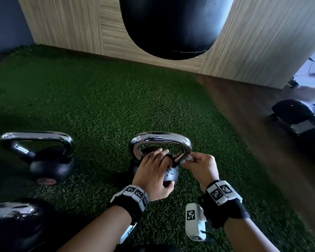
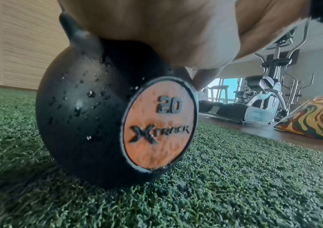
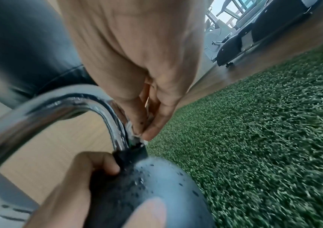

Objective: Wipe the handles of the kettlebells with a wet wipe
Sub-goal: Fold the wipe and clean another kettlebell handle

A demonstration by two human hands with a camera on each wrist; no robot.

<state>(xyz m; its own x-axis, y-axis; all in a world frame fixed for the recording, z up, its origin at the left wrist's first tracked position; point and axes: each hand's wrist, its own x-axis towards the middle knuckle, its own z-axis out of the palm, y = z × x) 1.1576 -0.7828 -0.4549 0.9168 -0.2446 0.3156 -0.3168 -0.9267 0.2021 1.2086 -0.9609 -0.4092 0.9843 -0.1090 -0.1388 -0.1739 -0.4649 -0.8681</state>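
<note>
From the head camera, the kettlebell [image 1: 168,171] stood on the green turf [image 1: 102,106] just below centre, its chrome handle [image 1: 160,140] arching over both hands. The left hand [image 1: 153,177] lay across the top of the black body, fingers reaching through the loop and thumb down the near side, curled over the ball and gripping it. The right hand [image 1: 201,167], at 3 o'clock of the handle, pinched a small bunched white wet wipe [image 1: 186,160] against the handle's right leg near its base. Only this view showed a second kettlebell [image 1: 44,157] at 9 o'clock, well apart, a third kettlebell [image 1: 13,220] at 7 o'clock cut by the frame edge, and a black punching bag [image 1: 173,24] hanging at 12 o'clock before a wood-panelled wall [image 1: 62,22]. The left wrist camera alone showed the ball's orange face plate [image 2: 159,123] marked "20" and "XTRACK", water beads on the black surface, and exercise machines [image 2: 264,95] with a multicoloured cushion [image 2: 316,118] at 3 o'clock on the wooden floor. The right wrist camera alone gave the pinch up close: thumb and fingertips [image 3: 152,132] pressed together on the wipe, touching the chrome just above the black collar where the handle met the body.
</note>
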